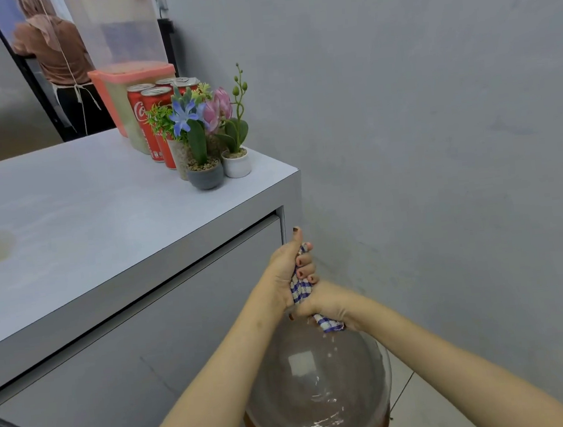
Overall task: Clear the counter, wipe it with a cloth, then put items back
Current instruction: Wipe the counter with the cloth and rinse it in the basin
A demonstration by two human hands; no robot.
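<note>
Tightly twisted, the checked cloth [298,291] stands upright above the glass bowl [318,382]; left hand [286,264] fingers [305,271] curl round its top, right hand [327,307] grips its lower end

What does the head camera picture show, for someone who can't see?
The left hand and right hand wring a checked cloth over a glass bowl, dripping water. The grey counter beside them holds red cans, flower pots and a plastic container.

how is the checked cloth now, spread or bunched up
Bunched up: the left hand and right hand grip the checked cloth twisted above a glass bowl.
</note>
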